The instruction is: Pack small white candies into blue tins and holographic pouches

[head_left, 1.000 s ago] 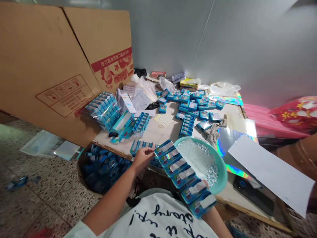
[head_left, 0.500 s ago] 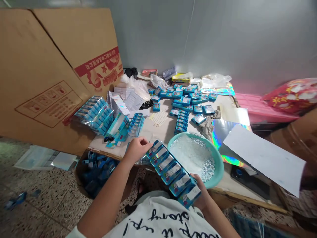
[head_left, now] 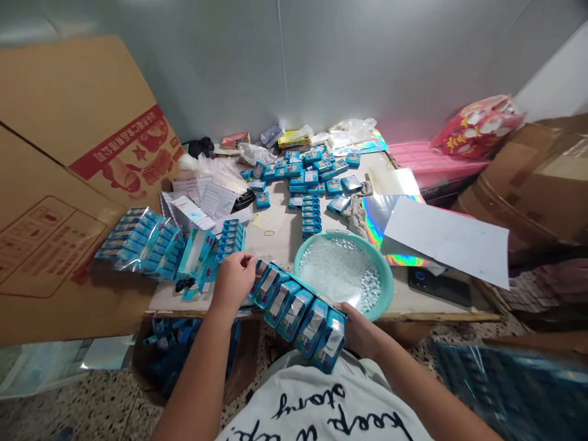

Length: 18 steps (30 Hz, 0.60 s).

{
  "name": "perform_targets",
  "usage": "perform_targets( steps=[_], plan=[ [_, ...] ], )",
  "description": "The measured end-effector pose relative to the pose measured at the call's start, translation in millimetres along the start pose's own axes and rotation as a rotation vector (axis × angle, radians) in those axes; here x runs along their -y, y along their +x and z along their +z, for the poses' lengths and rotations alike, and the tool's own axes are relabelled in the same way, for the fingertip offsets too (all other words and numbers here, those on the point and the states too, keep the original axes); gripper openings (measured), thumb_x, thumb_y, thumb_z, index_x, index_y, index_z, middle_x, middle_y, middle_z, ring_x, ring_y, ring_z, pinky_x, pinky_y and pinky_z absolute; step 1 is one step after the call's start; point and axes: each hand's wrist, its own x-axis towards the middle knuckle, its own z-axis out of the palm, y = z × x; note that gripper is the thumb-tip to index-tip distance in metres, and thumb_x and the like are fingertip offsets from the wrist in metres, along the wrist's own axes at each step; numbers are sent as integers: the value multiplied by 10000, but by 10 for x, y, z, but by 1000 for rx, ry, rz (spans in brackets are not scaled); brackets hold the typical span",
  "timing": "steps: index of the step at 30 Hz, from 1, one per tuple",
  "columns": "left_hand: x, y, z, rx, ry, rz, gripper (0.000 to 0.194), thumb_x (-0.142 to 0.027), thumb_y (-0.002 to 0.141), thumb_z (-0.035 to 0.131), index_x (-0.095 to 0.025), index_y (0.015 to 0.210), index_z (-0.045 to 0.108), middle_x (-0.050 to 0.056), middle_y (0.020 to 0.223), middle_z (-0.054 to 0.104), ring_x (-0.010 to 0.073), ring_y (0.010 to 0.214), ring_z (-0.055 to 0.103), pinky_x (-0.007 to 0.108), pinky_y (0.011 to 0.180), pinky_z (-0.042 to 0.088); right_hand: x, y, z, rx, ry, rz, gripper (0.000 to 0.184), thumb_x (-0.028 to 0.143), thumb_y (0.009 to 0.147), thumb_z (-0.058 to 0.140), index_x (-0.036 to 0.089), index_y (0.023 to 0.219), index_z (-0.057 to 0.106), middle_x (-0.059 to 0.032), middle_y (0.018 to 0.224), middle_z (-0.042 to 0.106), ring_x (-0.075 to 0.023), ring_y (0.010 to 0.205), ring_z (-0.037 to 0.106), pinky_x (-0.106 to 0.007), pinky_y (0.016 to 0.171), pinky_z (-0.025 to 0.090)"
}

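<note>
A row of several small blue boxes (head_left: pixel 294 309) with silver-white labels lies pressed end to end between my hands at the table's near edge. My left hand (head_left: pixel 234 278) is closed on the far-left end of the row. My right hand (head_left: pixel 361 331) grips the near-right end from below. Just behind the row stands a teal basin (head_left: pixel 386 275) filled with small white pellets.
The table (head_left: pixel 285 242) holds many loose blue boxes (head_left: pixel 312 174), wrapped packs (head_left: pixel 142 242) at the left, holographic sheets (head_left: pixel 381 214), a white sheet (head_left: pixel 448 239) and a dark phone (head_left: pixel 438 285). Large cardboard boxes (head_left: pixel 68 184) stand left; an open carton (head_left: pixel 184 346) with blue boxes sits under the table.
The row of boxes has swung lower and leftward toward the table edge, held by both hands. The camera view has shifted to the right.
</note>
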Motion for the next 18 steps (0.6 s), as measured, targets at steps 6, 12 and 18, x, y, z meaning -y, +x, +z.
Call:
perform_targets(
  steps=[6,12,18],
  plan=[
    [6,-165,73,-212,297,372,233,-261,974,438,-161,961,648,97,926,632,235,896,597,339,824,473,-34,55,118,73,9,47,455,455,874,507,141,1172,645,-70,899,765,-223,743,702,-349,783,521],
    [198,-387,83,-422,213,485,154,-206,936,573,-139,1006,693,96,941,678,200,914,628,316,865,498,-190,27,158,112,68,7,473,484,816,549,161,1147,648,-84,969,760,-253,870,705,-373,827,509],
    [282,-518,208,-551,123,445,119,-153,892,640,-131,974,723,84,900,680,174,859,638,303,832,519,33,113,24,210,-55,55,361,324,684,656,149,999,678,-60,873,743,-202,770,686,-309,768,512]
  ],
)
